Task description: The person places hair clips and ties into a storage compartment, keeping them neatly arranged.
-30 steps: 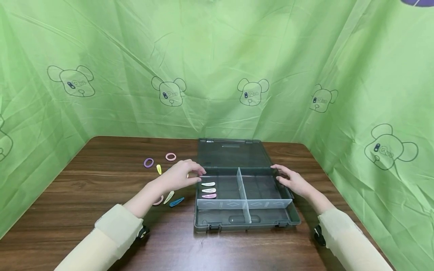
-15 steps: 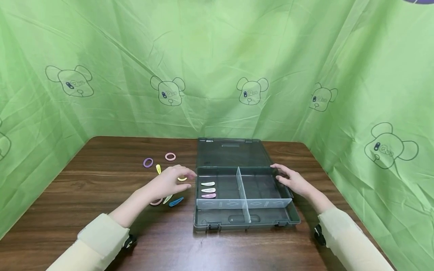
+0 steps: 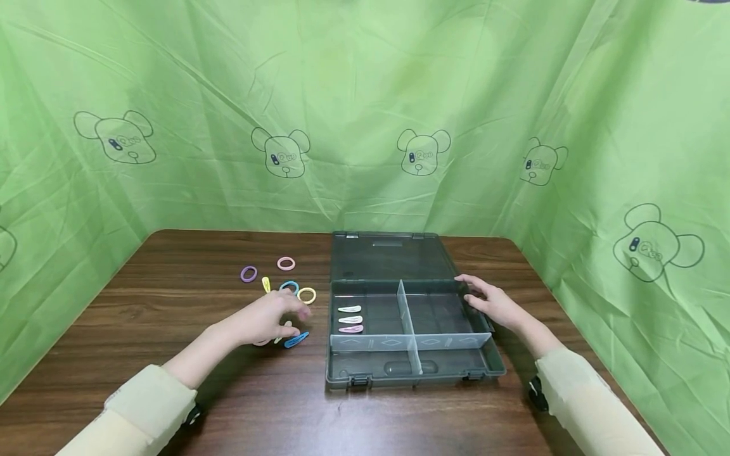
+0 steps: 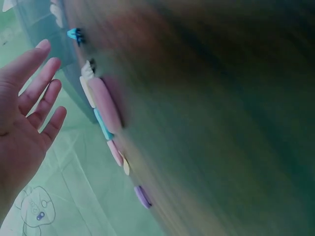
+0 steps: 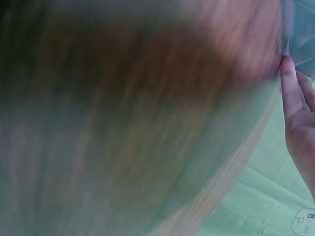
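Note:
My left hand (image 3: 259, 322) hovers over the hair ties and snap hair clips left of the box, its fingers loosely bent and apart. In the left wrist view that hand (image 4: 29, 105) holds nothing. A blue hair clip (image 3: 296, 340) lies just beside its thumb, and a pale one is partly hidden under it. My right hand (image 3: 495, 307) rests against the right rim of a dark translucent divided box (image 3: 371, 382), fingers fairly straight. Inside the box's back left compartment lie two whitish clips, one of them this clip (image 3: 350, 320), and a pink clip (image 3: 350, 329).
Around the left hand lie a purple hair tie (image 3: 248, 273), a pink one (image 3: 286, 263), a blue one (image 3: 289, 286), a yellow one (image 3: 307, 296) and a yellow clip (image 3: 266, 284). The box's lid (image 3: 393, 258) lies folded back. Green curtains surround the wooden table (image 3: 188, 278).
My left hand has drawn back leftward from the box's left edge to the loose clips, uncovering the blue and yellow hair ties. The right hand has stayed at the box.

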The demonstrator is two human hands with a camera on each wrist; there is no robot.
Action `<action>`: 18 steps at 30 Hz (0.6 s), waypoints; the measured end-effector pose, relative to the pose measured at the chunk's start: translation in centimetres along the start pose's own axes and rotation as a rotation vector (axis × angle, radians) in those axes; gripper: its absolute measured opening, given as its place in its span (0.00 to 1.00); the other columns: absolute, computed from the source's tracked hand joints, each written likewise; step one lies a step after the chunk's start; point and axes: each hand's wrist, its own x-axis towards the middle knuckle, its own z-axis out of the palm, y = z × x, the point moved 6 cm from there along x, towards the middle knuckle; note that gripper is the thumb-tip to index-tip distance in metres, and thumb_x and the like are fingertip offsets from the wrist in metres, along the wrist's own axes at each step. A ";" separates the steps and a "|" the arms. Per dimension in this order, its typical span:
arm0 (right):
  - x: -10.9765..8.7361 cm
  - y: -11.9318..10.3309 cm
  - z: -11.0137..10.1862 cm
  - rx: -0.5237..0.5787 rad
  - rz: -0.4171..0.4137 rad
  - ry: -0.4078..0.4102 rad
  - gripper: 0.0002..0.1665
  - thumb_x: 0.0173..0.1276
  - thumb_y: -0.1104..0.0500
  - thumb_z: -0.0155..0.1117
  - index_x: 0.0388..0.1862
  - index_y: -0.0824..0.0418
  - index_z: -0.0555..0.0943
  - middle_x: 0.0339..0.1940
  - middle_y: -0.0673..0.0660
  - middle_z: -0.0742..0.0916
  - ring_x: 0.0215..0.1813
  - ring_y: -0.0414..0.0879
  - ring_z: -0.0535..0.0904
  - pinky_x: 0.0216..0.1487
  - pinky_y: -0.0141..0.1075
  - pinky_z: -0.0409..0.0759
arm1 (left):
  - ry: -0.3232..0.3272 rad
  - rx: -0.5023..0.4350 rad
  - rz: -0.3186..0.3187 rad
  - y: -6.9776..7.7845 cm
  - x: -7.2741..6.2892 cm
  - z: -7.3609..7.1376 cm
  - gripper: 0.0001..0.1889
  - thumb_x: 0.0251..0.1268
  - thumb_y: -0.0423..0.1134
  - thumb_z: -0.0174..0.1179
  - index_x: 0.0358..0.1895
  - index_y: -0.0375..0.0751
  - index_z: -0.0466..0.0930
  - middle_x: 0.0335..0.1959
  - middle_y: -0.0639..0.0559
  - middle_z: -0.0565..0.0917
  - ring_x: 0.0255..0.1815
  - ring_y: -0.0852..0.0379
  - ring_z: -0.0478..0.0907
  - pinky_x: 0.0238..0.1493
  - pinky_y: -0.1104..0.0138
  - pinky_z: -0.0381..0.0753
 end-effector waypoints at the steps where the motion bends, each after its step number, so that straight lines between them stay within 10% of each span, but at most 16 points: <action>1: 0.0 0.0 0.0 0.002 -0.001 0.002 0.26 0.71 0.60 0.54 0.68 0.52 0.66 0.61 0.65 0.76 0.54 0.54 0.76 0.43 0.36 0.79 | -0.006 0.004 0.000 0.0 -0.2 0.1 0.15 0.46 0.39 0.72 0.41 0.46 0.83 0.34 0.60 0.83 0.41 0.60 0.75 0.45 0.64 0.74; 18: 0.0 0.0 0.0 0.023 -0.012 -0.004 0.26 0.71 0.60 0.54 0.68 0.51 0.66 0.60 0.65 0.76 0.54 0.56 0.77 0.42 0.37 0.79 | -0.082 0.004 0.116 0.0 -0.4 0.8 0.18 0.44 0.37 0.72 0.43 0.49 0.83 0.36 0.62 0.83 0.42 0.62 0.74 0.48 0.64 0.72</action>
